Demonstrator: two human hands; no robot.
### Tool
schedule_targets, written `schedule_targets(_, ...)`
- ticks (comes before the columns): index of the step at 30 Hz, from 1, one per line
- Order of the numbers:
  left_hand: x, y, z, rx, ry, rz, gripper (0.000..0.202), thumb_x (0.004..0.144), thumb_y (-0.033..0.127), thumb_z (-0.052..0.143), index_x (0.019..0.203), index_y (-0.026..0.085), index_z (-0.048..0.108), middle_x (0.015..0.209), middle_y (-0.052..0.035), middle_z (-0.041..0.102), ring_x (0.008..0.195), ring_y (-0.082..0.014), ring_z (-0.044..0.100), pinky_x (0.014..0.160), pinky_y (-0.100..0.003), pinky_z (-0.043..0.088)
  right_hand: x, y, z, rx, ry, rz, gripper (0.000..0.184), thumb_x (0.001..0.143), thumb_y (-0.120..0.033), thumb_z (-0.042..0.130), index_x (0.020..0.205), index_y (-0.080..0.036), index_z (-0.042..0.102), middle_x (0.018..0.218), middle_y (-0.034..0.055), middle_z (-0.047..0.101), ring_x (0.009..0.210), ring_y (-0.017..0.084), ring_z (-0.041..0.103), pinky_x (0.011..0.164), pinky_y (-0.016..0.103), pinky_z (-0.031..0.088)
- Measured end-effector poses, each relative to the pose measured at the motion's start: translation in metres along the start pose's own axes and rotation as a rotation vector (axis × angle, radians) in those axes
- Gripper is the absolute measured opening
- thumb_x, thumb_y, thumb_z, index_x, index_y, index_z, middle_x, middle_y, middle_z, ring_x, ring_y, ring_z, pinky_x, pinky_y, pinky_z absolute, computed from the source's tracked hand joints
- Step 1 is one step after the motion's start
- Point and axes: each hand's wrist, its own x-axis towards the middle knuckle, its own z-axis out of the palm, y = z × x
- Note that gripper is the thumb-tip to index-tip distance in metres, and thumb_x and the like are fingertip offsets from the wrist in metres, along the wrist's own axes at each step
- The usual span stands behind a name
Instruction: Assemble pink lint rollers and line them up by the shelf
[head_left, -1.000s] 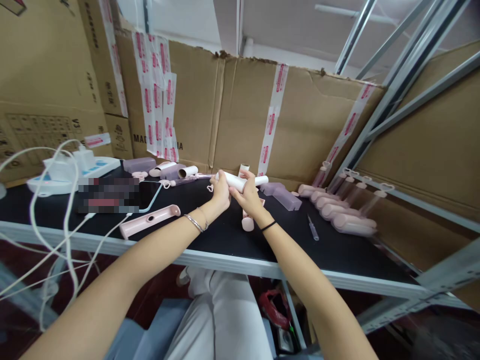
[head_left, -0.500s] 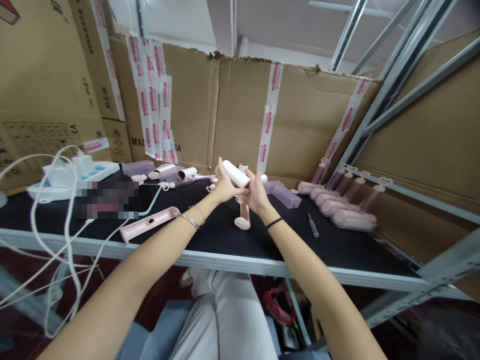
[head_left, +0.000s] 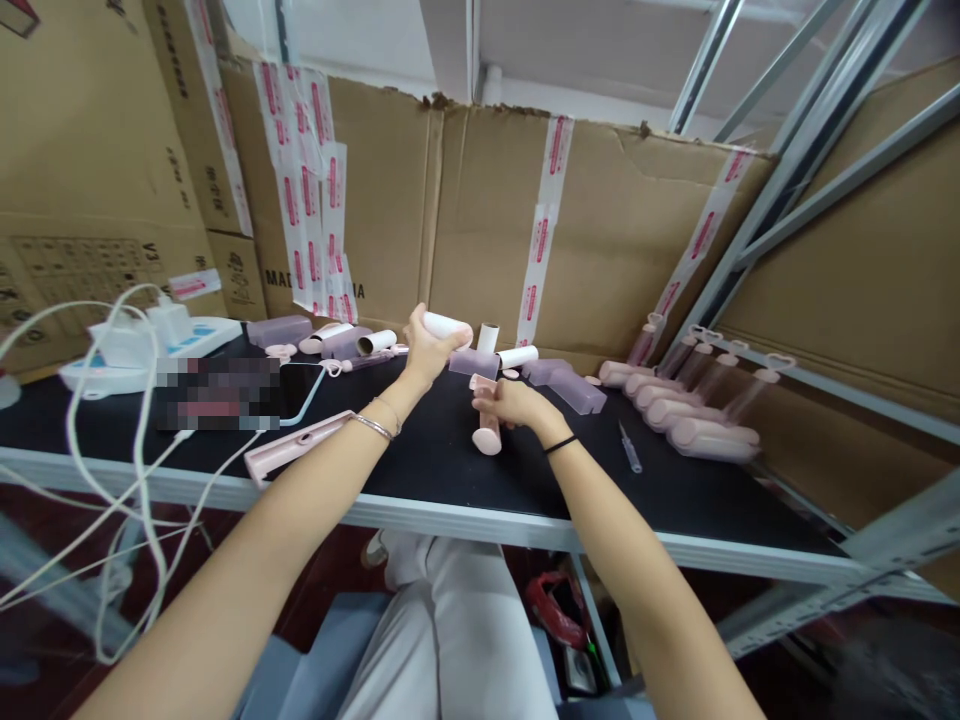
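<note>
A white cylinder (head_left: 445,326) is gripped in my left hand (head_left: 424,350), held tilted above the black tabletop. My right hand (head_left: 519,403) has its fingers closed around a pink half-open shell (head_left: 486,436) with a rounded end, which lies on the table in front of me. Behind my hands are an upright white tube (head_left: 488,338), a white tube on its side (head_left: 519,356) and translucent purple blocks (head_left: 574,388). Partly under my left forearm rests a long pink trough-shaped cover (head_left: 296,448) with a hole in it.
At the right, several pink cylinders with clear tubes and loops (head_left: 712,438) stand in a row, near a small pointed tool (head_left: 630,448). Leftward lie a phone (head_left: 296,395), white cables (head_left: 142,450) and a power strip (head_left: 97,375). Cardboard (head_left: 390,220) walls the back.
My right hand has left the white cylinder and moved down onto the pink shell. The left hand has carried the cylinder slightly left.
</note>
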Motion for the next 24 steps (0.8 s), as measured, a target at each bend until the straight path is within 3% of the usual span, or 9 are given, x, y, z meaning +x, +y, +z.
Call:
schedule_targets(4, -0.007, 0.002, -0.004, 0.236, -0.311, 0.282, 0.103, 0.04, 0.022, 0.084, 0.131, 0.024, 0.036, 0.137, -0.0113, 0.031, 0.128, -0.0291, 0.031, 0.108, -0.043, 0.023, 0.004, -0.007, 0.014, -0.009, 0.005, 0.039, 0.019, 0.072, -0.031, 0.061, 0.085, -0.018, 0.063, 0.076, 0.0073, 0.069, 0.06, 0.019, 0.062, 0.053, 0.028, 0.046)
schedule_targets(7, -0.013, 0.001, -0.003, 0.32, -0.441, 0.364, 0.107, 0.041, 0.026, 0.084, 0.134, 0.025, 0.031, 0.141, -0.0128, 0.024, 0.133, -0.0305, 0.024, 0.109, -0.045, 0.021, 0.009, -0.004, 0.019, 0.026, -0.017, 0.061, 0.016, 0.072, -0.029, 0.06, 0.083, -0.018, 0.064, 0.069, 0.0066, 0.068, 0.056, 0.021, 0.062, 0.05, 0.029, 0.046)
schedule_targets(10, -0.014, -0.002, -0.002, 0.34, -0.475, 0.333, 0.116, 0.037, 0.028, 0.086, 0.136, 0.023, 0.027, 0.142, -0.015, 0.02, 0.135, -0.0325, 0.019, 0.11, -0.047, 0.015, 0.013, 0.005, 0.017, 0.037, 0.032, 0.051, 0.018, 0.077, -0.035, 0.056, 0.075, -0.018, 0.063, 0.063, 0.0079, 0.065, 0.057, 0.022, 0.062, 0.051, 0.029, 0.047)
schedule_targets(14, -0.013, -0.005, -0.002, 0.349, -0.528, 0.198, 0.128, 0.026, 0.028, 0.089, 0.138, 0.017, 0.026, 0.141, -0.0195, 0.019, 0.136, -0.0382, 0.015, 0.11, -0.052, 0.008, 0.019, 0.018, 0.006, 0.133, 0.216, 0.061, 0.03, 0.086, -0.04, 0.041, 0.094, -0.017, 0.058, 0.078, 0.0116, 0.067, 0.072, 0.024, 0.065, 0.062, 0.031, 0.05)
schedule_targets(16, -0.015, -0.008, -0.002, 0.351, -0.611, 0.134, 0.128, 0.025, 0.027, 0.089, 0.138, 0.016, 0.028, 0.141, -0.0206, 0.021, 0.136, -0.0395, 0.016, 0.11, -0.053, 0.008, 0.022, 0.022, 0.003, 0.302, 0.348, 0.08, 0.032, 0.088, -0.038, 0.035, 0.106, -0.017, 0.051, 0.081, 0.0106, 0.067, 0.072, 0.022, 0.065, 0.063, 0.031, 0.051)
schedule_targets(18, -0.018, -0.011, -0.002, 0.357, -0.736, 0.098, 0.127, 0.027, 0.027, 0.088, 0.138, 0.017, 0.028, 0.142, -0.0208, 0.022, 0.136, -0.0391, 0.018, 0.11, -0.053, 0.01, 0.024, 0.022, 0.002, 0.449, 0.403, 0.067, 0.032, 0.089, -0.036, 0.032, 0.112, -0.017, 0.045, 0.08, 0.0081, 0.066, 0.066, 0.02, 0.064, 0.062, 0.032, 0.051)
schedule_targets(21, -0.022, -0.015, -0.001, 0.369, -0.892, 0.106, 0.128, 0.029, 0.027, 0.087, 0.141, 0.019, 0.025, 0.146, -0.0198, 0.019, 0.138, -0.0376, 0.016, 0.111, -0.052, 0.01, 0.026, 0.019, 0.006, 0.453, 0.404, -0.004, 0.031, 0.089, -0.032, 0.032, 0.115, -0.019, 0.044, 0.085, 0.0082, 0.065, 0.07, 0.02, 0.063, 0.067, 0.034, 0.051)
schedule_targets(24, -0.023, -0.016, 0.0, 0.371, -0.937, 0.177, 0.132, 0.031, 0.028, 0.087, 0.144, 0.02, 0.018, 0.15, -0.0176, 0.012, 0.14, -0.0356, 0.007, 0.113, -0.049, 0.006, 0.024, 0.016, 0.009, 0.431, 0.471, -0.018, 0.034, 0.089, -0.028, 0.032, 0.119, -0.018, 0.044, 0.096, 0.0114, 0.064, 0.082, 0.023, 0.063, 0.074, 0.036, 0.05)
